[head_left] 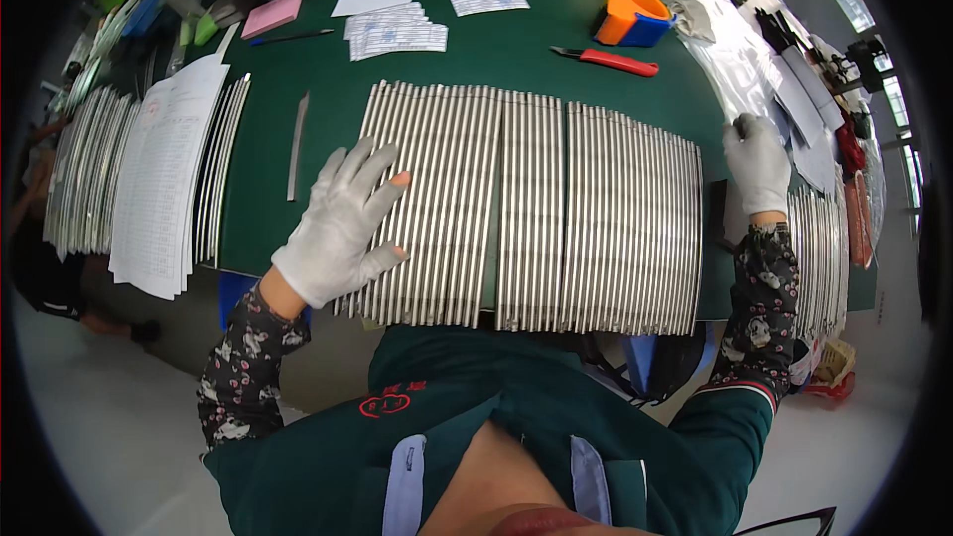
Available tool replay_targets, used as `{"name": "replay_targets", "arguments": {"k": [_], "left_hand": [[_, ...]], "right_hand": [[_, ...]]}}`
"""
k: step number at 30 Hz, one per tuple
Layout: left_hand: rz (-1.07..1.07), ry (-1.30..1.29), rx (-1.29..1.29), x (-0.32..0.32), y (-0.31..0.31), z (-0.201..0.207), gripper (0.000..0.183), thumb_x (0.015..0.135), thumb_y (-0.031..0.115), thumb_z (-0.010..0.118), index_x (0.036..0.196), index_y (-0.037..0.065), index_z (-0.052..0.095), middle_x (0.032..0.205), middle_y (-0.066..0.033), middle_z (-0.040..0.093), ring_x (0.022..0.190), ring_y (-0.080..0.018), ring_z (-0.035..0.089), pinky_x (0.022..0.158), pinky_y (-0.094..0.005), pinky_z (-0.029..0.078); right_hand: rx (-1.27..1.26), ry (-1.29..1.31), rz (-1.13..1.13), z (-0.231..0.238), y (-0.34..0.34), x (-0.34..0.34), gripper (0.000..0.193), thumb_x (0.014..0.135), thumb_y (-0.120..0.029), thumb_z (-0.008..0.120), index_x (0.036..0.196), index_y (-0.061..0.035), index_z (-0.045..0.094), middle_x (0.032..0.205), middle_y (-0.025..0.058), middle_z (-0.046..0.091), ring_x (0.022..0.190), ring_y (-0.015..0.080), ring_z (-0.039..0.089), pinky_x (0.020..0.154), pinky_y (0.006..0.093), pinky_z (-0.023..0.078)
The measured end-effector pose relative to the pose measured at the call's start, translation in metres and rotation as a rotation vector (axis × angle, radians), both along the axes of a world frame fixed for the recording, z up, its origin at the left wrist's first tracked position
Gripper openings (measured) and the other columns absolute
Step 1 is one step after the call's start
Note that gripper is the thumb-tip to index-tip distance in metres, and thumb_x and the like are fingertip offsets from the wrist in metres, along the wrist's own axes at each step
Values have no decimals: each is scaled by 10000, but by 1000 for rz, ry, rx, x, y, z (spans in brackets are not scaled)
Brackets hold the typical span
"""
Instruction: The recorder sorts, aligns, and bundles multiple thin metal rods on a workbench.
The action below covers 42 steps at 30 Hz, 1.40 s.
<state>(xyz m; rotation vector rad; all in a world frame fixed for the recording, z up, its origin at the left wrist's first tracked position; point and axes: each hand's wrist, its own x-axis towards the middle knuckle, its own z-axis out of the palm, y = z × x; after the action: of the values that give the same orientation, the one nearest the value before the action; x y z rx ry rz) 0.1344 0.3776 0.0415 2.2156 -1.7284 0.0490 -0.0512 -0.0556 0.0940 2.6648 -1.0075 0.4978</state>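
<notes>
A wide row of slim silver metal rods (531,208) lies side by side across the table in front of me, split by narrow gaps into three groups. My left hand (338,223), in a white glove with some fingertips bare, rests spread on the left end of the row. Past the row's right end is my right hand (759,164), also white-gloved, with its fingers curled. It is beside a clear plastic bag (720,65) and above more metal rods (816,258); whatever its fingers hold, if anything, is hidden.
A red-handled knife (615,62) and an orange and blue tape dispenser (635,12) lie at the back right. Paper slips (397,35), a pen (291,37) and a thin metal strip (298,146) are farther left. Printed sheets (164,179) cover rods at the left edge.
</notes>
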Motion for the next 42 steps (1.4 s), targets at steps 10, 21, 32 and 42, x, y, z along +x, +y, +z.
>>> {"name": "replay_targets", "arguments": {"k": [10, 21, 32, 42], "left_hand": [[106, -92, -186, 77, -66, -16, 507, 869, 380, 627, 1259, 60, 576, 1275, -145, 542, 1184, -347, 497, 1000, -476, 401], [205, -114, -45, 70, -78, -22, 505, 806, 439, 656, 1225, 157, 648, 1183, -109, 592, 1120, -319, 532, 969, -446, 426], [159, -86, -209, 28, -55, -22, 546, 801, 397, 679, 1249, 92, 606, 1185, -150, 574, 1111, -332, 531, 959, -454, 417], [-45, 57, 141, -22, 78, 17, 1047, 496, 137, 810, 1441, 173, 362, 1484, -217, 312, 1370, -473, 282, 1124, -571, 235]], "right_hand": [[147, -8, 691, -60, 165, 95, 734, 811, -591, 622, 1295, -42, 562, 1309, 220, 512, 1242, 353, 473, 1078, 519, 315], [291, 74, 628, -57, 185, 126, 811, 689, -672, 669, 1279, -119, 600, 1153, 155, 578, 1150, 324, 521, 971, 494, 404], [185, -52, 786, -56, 196, 71, 741, 790, -596, 624, 1283, -46, 566, 1183, 186, 562, 1157, 343, 506, 1008, 515, 380], [1716, 142, 358, -36, 213, -128, 451, 976, -399, 555, 871, 25, 666, 729, 67, 653, 592, 133, 586, 548, 266, 466]]}}
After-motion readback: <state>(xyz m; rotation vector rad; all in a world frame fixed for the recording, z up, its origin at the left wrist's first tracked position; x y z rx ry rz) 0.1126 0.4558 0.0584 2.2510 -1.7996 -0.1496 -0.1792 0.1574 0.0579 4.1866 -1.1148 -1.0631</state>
